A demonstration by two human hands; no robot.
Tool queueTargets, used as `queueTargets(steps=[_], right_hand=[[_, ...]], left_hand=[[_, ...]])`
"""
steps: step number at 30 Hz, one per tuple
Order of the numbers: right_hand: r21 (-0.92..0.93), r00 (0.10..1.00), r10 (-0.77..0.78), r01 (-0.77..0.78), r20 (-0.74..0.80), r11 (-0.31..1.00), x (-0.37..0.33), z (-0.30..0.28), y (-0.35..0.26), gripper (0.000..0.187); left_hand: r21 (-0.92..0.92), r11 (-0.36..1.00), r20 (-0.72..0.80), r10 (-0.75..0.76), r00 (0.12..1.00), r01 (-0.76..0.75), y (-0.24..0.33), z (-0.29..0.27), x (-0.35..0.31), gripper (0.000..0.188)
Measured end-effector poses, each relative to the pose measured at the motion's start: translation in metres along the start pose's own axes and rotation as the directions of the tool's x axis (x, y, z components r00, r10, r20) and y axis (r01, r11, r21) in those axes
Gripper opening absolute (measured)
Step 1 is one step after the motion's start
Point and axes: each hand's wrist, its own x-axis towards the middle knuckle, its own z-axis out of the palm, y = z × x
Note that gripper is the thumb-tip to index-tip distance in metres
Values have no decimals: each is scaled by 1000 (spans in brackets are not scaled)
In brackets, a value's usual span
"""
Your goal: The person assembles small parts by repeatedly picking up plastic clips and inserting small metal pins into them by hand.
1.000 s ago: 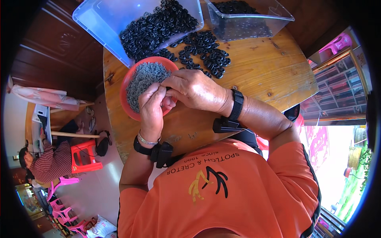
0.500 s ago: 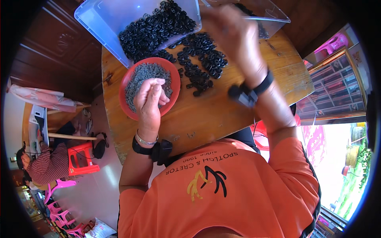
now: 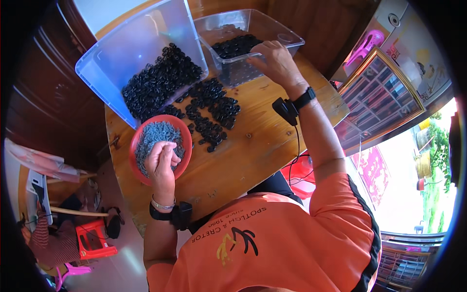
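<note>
"So, where is the left hand [image 3: 163,158]?"

"Over the bowl [image 3: 187,158], a round red one near the table's [image 3: 262,141] left edge. Grey bits [image 3: 156,132], thin and short, fill much of it."

"And its fingers?"

"Curled in, with the thumb brought up against the fingertips. I can't tell whether anything is pinched between them."

"What about the right hand [image 3: 278,59]?"

"Reached out well away from the left, at the near rim of the box [image 3: 249,18], the clear one at the far side. Thumb and fingers are loosely parted. I see nothing in its hold, but the tips are hard to make out, and I can't say whether they touch the rim."

"Is there anything in the box?"

"Black pieces [image 3: 236,46], in a dark layer along the bottom."

"More of those elsewhere?"

"Yes, plenty. A large heap [image 3: 165,73] lies in the bin [image 3: 127,51], the big translucent one, tipped with its mouth toward the person. A loose pile [image 3: 212,107] is on the bare wood, between the bowl and the box."

"Anything on the wrists?"

"A black strap [image 3: 305,97] on the right, and a bracelet [image 3: 163,204] on the left."
</note>
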Motion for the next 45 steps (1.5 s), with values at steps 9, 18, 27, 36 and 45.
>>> queueTargets(steps=[9, 18, 27, 36, 45], right_hand=[[136, 994, 71, -60, -81, 989, -5, 1, -11, 25], [160, 988, 147, -139, -37, 977, 1, 3, -18, 27], [6, 988, 75, -75, -135, 997, 6, 7, -24, 25], [368, 939, -157, 35, 306, 929, -14, 33, -84, 16], [121, 900, -214, 181, 381, 976, 1, 77, -100, 13]], left_hand=[[39, 999, 22, 13, 1000, -14, -2, 1, 1, 21], [47, 999, 35, -4, 999, 2, -5, 0, 4, 20], [81, 996, 49, -34, 998, 30, -2, 1, 4, 19], [90, 993, 57, -87, 995, 82, -6, -3, 4, 19], [213, 973, 304, 18, 953, -86, 1, 2, 6, 13]])
